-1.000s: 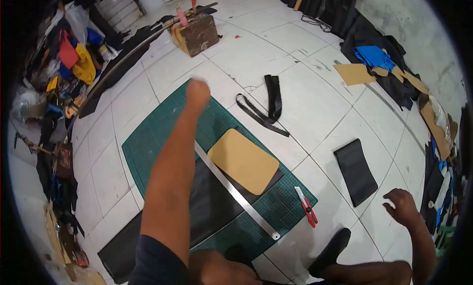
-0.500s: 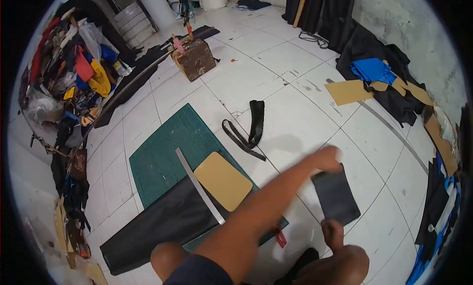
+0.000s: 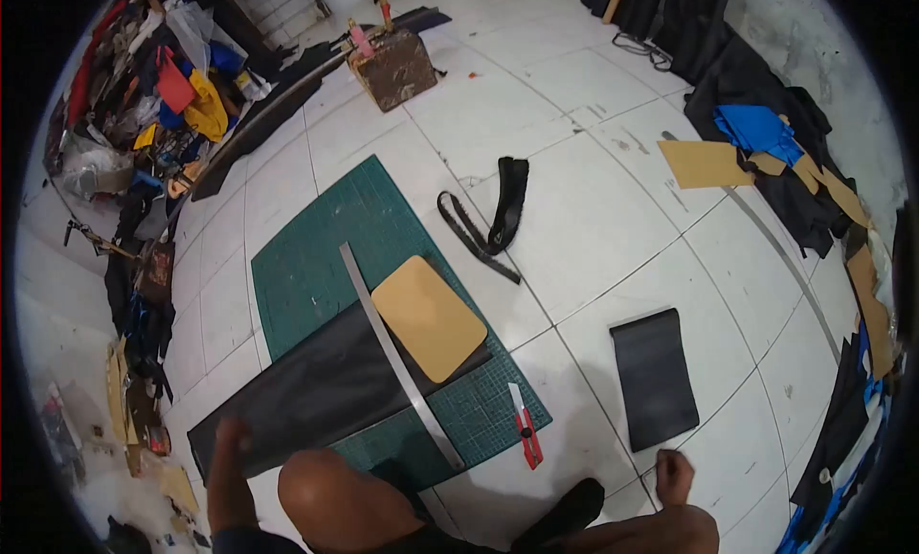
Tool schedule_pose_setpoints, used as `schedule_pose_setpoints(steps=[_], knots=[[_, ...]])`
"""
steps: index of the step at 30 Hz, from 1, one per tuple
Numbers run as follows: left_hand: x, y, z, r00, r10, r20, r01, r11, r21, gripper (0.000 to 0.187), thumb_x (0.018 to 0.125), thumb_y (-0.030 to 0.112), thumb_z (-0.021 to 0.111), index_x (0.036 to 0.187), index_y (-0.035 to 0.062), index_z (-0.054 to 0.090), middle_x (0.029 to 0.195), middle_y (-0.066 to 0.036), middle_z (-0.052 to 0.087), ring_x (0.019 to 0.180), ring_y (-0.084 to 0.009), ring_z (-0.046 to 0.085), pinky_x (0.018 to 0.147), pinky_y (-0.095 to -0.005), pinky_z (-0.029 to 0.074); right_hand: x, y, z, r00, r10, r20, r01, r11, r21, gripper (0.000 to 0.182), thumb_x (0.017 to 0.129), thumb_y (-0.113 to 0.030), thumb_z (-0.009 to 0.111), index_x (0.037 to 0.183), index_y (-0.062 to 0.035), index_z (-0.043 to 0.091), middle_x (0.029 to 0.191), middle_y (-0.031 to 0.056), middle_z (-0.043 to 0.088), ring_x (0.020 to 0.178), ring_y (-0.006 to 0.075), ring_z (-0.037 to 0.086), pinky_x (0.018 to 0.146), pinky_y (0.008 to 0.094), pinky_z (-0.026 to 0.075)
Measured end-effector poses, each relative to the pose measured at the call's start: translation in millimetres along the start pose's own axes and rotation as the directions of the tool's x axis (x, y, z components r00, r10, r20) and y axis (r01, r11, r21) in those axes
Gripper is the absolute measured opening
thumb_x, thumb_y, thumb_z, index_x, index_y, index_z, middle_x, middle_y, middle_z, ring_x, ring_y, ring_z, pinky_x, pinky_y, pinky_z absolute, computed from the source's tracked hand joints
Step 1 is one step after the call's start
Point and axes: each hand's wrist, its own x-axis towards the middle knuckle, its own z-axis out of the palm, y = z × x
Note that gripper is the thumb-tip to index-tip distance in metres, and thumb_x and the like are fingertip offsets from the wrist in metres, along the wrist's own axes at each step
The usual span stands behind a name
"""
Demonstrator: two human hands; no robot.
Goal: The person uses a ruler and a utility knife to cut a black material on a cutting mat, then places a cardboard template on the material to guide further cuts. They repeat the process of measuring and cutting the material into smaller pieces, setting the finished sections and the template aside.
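Observation:
My left hand point(image 3: 232, 437), smeared by motion, is over the left end of a long black sheet point(image 3: 306, 391); its fingers are not clear. My right hand point(image 3: 675, 475) is curled closed beside my right knee, just below a black rectangular piece point(image 3: 656, 377) on the floor, with nothing visible in it. Across the sheet and a green cutting mat point(image 3: 325, 228) lies a metal ruler point(image 3: 392, 353). A tan rounded card template point(image 3: 431, 316) rests right of the ruler. The red utility knife point(image 3: 526, 434) lies at the mat's lower right edge, blade exposed.
Black strips point(image 3: 507, 209) lie on the tiled floor beyond the mat. Further off stands a brown block point(image 3: 394, 70). Heaped scraps point(image 3: 172, 94) line the left side; tan card point(image 3: 704, 163) and blue material point(image 3: 756, 133) lie at right.
My left arm has swung from across the black piece at right back to the black sheet at left. My right hand has moved slightly away from that piece's lower corner. The view has shifted.

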Motion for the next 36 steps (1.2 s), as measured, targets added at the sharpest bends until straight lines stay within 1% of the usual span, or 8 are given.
schedule_pose_setpoints(steps=[7,9,11,14,21,24,30,36], knots=[[-162.8,58.0,76.2,0.970,0.062,0.236,0.024,0.939,-0.344,0.027,0.082,0.022,0.071,0.104,0.0051,0.071,0.103,-0.017,0.073,0.093,-0.0334,0.071,0.081,-0.0450,0.056,172.8,-102.8,-5.4,0.910,-0.276,0.311,0.353,0.907,-0.229,0.017,0.095,-0.018,0.069,0.096,-0.0008,0.070,0.076,0.0129,0.065,0.065,0.0223,0.064,0.060,0.0353,0.051],[-163.9,74.0,42.4,0.987,0.083,0.139,-0.026,0.930,-0.367,0.029,0.083,0.022,0.072,0.106,0.0053,0.070,0.104,-0.017,0.073,0.094,-0.0328,0.071,0.081,-0.0443,0.056,233.6,-149.1,17.1,0.823,-0.380,0.423,0.528,0.787,-0.321,0.019,0.090,-0.020,0.071,0.100,-0.0039,0.069,0.084,0.0141,0.067,0.075,0.0315,0.067,0.068,0.0406,0.053],[-146.9,67.8,7.8,0.976,0.037,-0.216,-0.133,0.884,-0.449,0.034,0.081,0.022,0.076,0.109,0.0058,0.069,0.100,-0.016,0.073,0.088,-0.0329,0.070,0.080,-0.0418,0.055,287.5,-171.9,44.3,0.734,-0.463,0.497,0.646,0.702,-0.300,0.022,0.089,-0.021,0.071,0.104,-0.0061,0.068,0.092,0.0141,0.068,0.085,0.0334,0.068,0.075,0.0431,0.054],[-161.5,106.6,-137.8,0.901,0.159,-0.404,-0.300,0.901,-0.312,0.033,0.080,0.016,0.076,0.109,0.0024,0.069,0.103,-0.016,0.072,0.089,-0.0322,0.069,0.081,-0.0405,0.055,319.6,-189.3,85.6,0.703,-0.504,0.502,0.674,0.696,-0.246,0.024,0.089,-0.021,0.071,0.109,-0.0084,0.067,0.098,0.0137,0.069,0.091,0.0334,0.068,0.079,0.0444,0.054],[-179.3,151.2,-274.9,0.858,0.113,-0.501,-0.353,0.838,-0.416,0.028,0.083,0.012,0.077,0.107,-0.0010,0.069,0.103,-0.016,0.071,0.089,-0.0266,0.068,0.081,-0.0367,0.054,267.5,-174.5,115.9,0.599,-0.409,0.688,0.565,0.825,-0.001,0.031,0.091,-0.032,0.070,0.113,-0.0091,0.065,0.098,0.0131,0.069,0.093,0.0327,0.068,0.083,0.0442,0.054],[-164.1,179.6,-260.1,0.884,0.135,-0.448,-0.320,0.873,-0.368,0.029,0.085,0.018,0.076,0.107,0.0005,0.070,0.106,-0.017,0.071,0.095,-0.0294,0.068,0.085,-0.0387,0.054,261.5,-161.3,104.7,0.529,-0.376,0.761,0.548,0.836,0.032,0.032,0.091,-0.032,0.070,0.112,-0.0081,0.065,0.098,0.0137,0.069,0.093,0.0332,0.068,0.083,0.0446,0.054],[-99.3,257.7,-163.4,0.852,0.375,-0.365,-0.469,0.858,-0.212,0.054,0.087,0.051,0.072,0.119,0.0074,0.070,0.122,-0.019,0.067,0.117,-0.0361,0.062,0.103,-0.0452,0.048,285.7,-171.8,57.5,0.637,-0.357,0.683,0.668,0.698,-0.258,0.029,0.088,-0.029,0.071,0.107,-0.0072,0.067,0.102,0.0141,0.069,0.097,0.0343,0.068,0.085,0.0461,0.054],[-29.2,359.1,-121.0,0.822,0.429,-0.375,-0.511,0.846,-0.151,0.083,0.087,0.070,0.059,0.140,0.0071,0.053,0.148,-0.021,0.047,0.142,-0.0398,0.039,0.118,-0.0583,0.024,296.7,-202.6,-2.1,0.707,-0.371,0.603,0.700,0.489,-0.520,0.027,0.085,-0.026,0.073,0.105,-0.0085,0.068,0.101,0.0132,0.070,0.094,0.0325,0.068,0.084,0.0449,0.054]])
